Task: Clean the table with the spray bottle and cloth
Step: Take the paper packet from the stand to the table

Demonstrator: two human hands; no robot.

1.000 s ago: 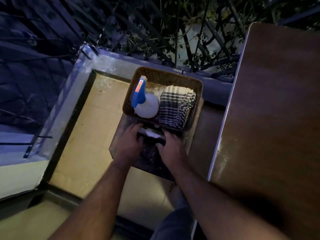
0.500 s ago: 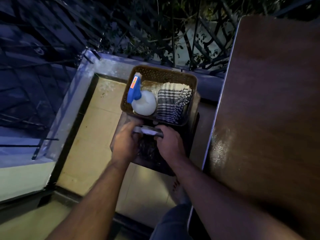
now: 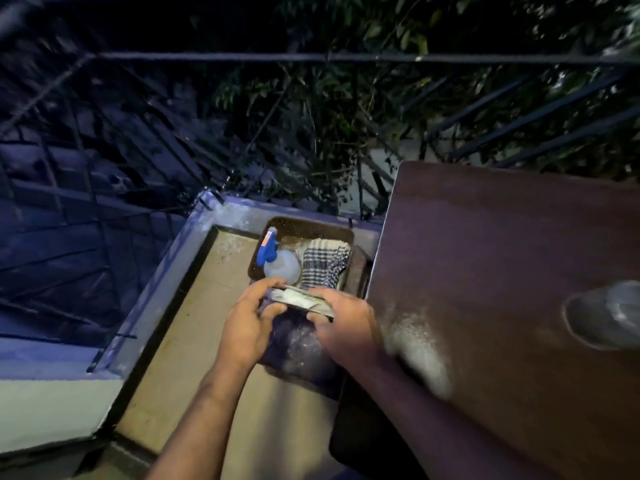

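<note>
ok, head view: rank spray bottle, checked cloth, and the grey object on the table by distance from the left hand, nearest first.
From the left hand:
1. spray bottle, just beyond the fingers, left side of the basket.
2. checked cloth, right side of the basket.
3. grey object, far right on the table.

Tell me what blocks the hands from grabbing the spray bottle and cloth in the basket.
Nothing visible lies over the spray bottle or cloth in the basket. But the left hand and right hand both grip a flat object.
</note>
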